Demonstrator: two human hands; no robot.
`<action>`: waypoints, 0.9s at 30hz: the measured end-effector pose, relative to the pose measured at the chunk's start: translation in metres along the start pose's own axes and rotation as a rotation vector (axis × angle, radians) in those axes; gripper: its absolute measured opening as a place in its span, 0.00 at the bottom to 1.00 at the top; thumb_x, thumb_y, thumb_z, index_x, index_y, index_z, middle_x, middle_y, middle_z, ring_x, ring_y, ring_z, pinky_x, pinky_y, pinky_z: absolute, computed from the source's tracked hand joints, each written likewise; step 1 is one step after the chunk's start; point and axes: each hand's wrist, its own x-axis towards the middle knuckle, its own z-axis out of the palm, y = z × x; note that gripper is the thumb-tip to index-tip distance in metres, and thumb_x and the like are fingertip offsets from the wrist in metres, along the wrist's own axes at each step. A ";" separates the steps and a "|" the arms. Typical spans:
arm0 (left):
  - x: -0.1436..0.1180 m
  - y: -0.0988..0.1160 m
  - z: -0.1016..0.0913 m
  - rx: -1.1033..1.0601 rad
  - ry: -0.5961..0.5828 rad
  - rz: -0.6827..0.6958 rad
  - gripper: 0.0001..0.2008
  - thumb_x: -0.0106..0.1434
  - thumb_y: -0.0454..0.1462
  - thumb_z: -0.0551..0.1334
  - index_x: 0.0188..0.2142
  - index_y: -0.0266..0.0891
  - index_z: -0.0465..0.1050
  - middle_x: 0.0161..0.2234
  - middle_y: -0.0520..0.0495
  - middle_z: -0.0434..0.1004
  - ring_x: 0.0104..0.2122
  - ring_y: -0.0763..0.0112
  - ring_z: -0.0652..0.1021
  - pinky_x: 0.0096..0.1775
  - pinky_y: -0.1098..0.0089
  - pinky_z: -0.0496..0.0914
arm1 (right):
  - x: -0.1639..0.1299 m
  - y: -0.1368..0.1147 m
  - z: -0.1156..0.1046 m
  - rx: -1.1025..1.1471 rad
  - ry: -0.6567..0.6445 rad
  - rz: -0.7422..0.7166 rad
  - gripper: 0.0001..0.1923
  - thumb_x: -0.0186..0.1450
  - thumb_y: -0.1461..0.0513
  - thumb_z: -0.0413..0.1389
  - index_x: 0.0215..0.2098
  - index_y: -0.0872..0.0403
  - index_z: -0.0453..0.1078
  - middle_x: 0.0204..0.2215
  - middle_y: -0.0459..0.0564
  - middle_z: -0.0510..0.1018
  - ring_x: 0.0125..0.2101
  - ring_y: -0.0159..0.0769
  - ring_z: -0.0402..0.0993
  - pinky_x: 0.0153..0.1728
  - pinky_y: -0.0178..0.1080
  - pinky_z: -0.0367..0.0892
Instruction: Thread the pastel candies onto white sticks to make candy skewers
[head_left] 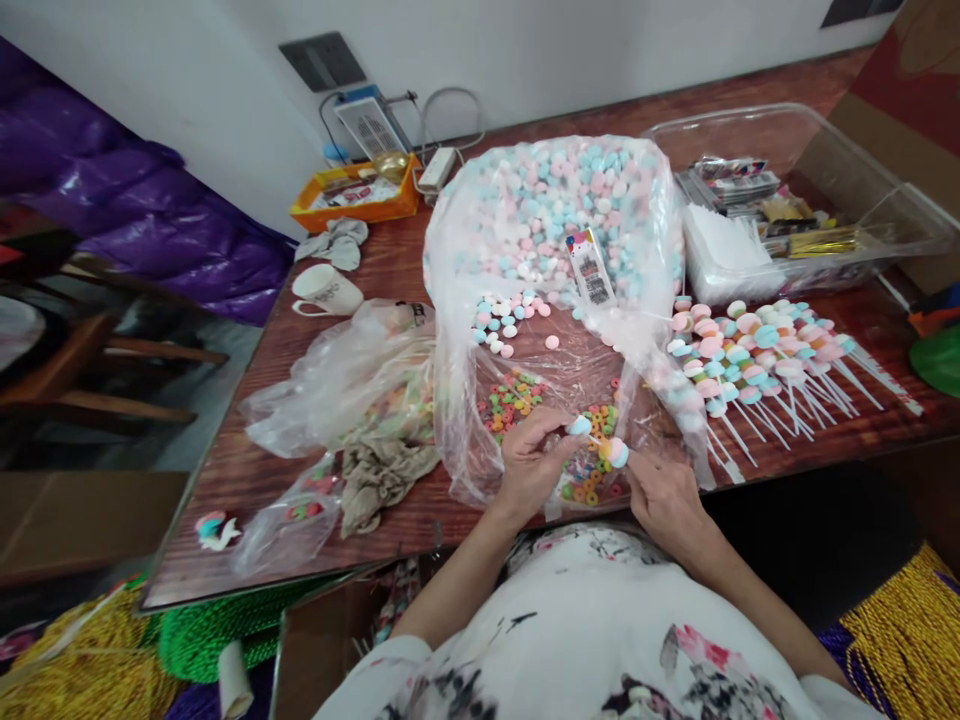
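Table (247,470) of dark red wood fills the view from the head camera, strewn with sweets and wrapping. Largest on it is a clear bag (645,190) at centre, slumped open toward the person and packed at its far end with pink, blue and white marshmallows (555,200); a white label (590,268) lies on the heap, and coloured cereal rings (514,392) are scattered on the plastic at the near end. A clear tub (877,170) stands at the far right, holding packets and gold ties. Just in front of the tub, a row of finished skewers (757,350) lies side by side, sticks pointing to the near right. A crumpled bag (337,380) sits left of centre with a beige cloth (379,475) at its near edge, a white mug (328,290) on its side beyond it and an orange tray (356,195) by the wall.

At the near edge, over the open mouth of the big bag, the left hand (529,465) pinches a blue marshmallow (579,426) between thumb and fingertips. The right hand (664,495), just beside it, has its fingers closed narrowly on a thin stick (594,439) bearing a pink-and-blue piece (615,452) at the fingertips. The blue marshmallow sits at the stick's free tip, though whether the tip has pierced it cannot be told
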 end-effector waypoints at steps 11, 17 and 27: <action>0.003 0.013 -0.003 0.246 -0.134 0.369 0.12 0.60 0.27 0.61 0.39 0.43 0.77 0.38 0.46 0.82 0.37 0.68 0.80 0.40 0.65 0.73 | 0.005 -0.012 -0.002 0.152 -0.004 -0.003 0.10 0.64 0.72 0.47 0.33 0.55 0.68 0.23 0.48 0.72 0.24 0.34 0.66 0.26 0.37 0.54; 0.009 0.006 -0.003 0.370 -0.133 0.518 0.15 0.60 0.26 0.60 0.44 0.43 0.75 0.43 0.43 0.80 0.41 0.66 0.80 0.43 0.63 0.72 | 0.013 -0.017 0.006 0.341 0.014 0.017 0.11 0.68 0.69 0.46 0.30 0.54 0.65 0.23 0.46 0.71 0.25 0.33 0.68 0.28 0.35 0.59; -0.004 0.005 0.003 0.331 -0.146 0.403 0.14 0.63 0.29 0.59 0.46 0.42 0.75 0.45 0.41 0.80 0.43 0.65 0.79 0.44 0.63 0.73 | 0.022 -0.010 0.006 0.437 0.062 0.052 0.11 0.67 0.70 0.47 0.34 0.54 0.70 0.25 0.48 0.74 0.26 0.34 0.71 0.30 0.34 0.64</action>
